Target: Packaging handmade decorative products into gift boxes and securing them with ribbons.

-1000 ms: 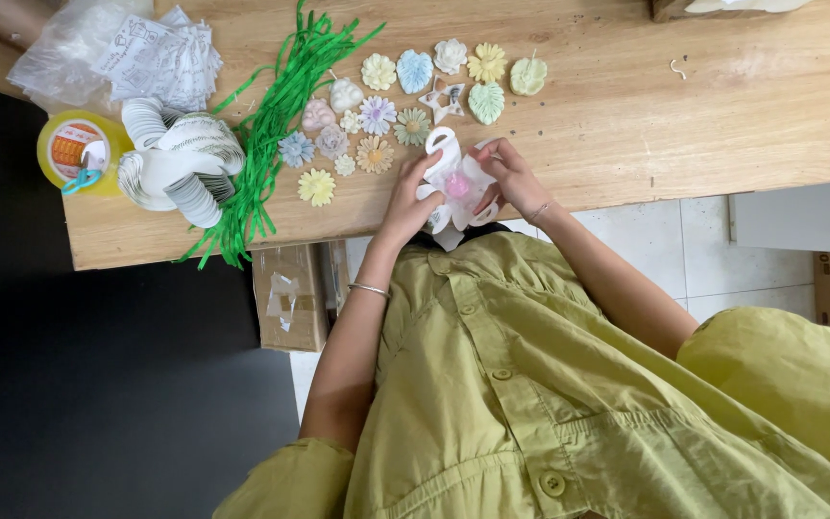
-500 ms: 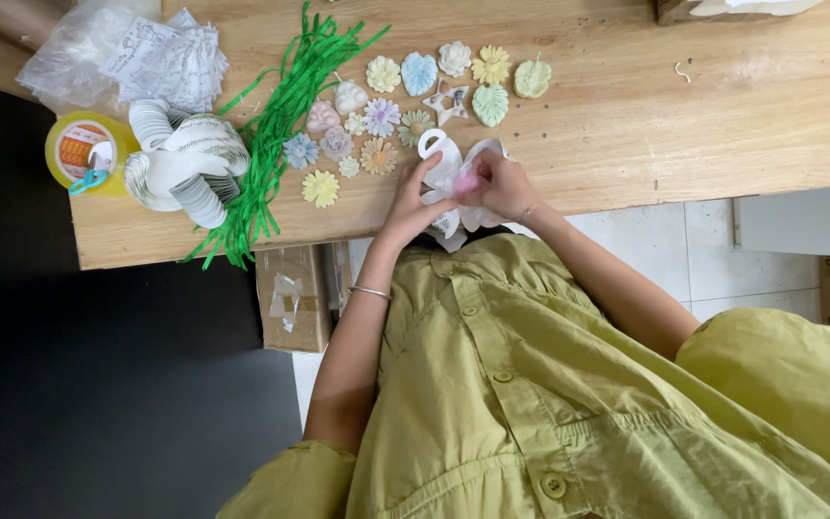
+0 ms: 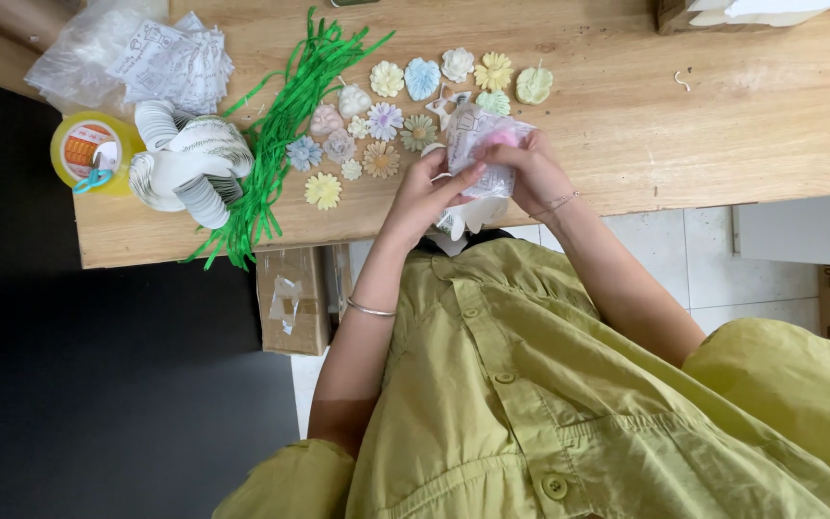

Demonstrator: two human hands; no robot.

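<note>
Both my hands hold a small clear printed bag (image 3: pixel 485 144) with a pink flower-shaped piece (image 3: pixel 503 139) inside, just above the near edge of the wooden table (image 3: pixel 703 125). My left hand (image 3: pixel 422 192), a bracelet on its wrist, pinches the bag's left side. My right hand (image 3: pixel 533 173) grips its right side. A white curled paper strip (image 3: pixel 463 217) lies under my hands at the table edge.
Several pastel flower, heart and star pieces (image 3: pixel 386 120) lie just beyond my hands. Green raffia strands (image 3: pixel 280 125), fanned round white cards (image 3: pixel 184 163), a yellow tape roll (image 3: pixel 84 149) and bagged printed cards (image 3: pixel 136 53) lie left. A cardboard box (image 3: pixel 290 298) sits below the table.
My hands have lifted the bag off the table edge and moved it slightly up and right. The pink piece is now inside the upright bag, and the white strip lies uncovered below.
</note>
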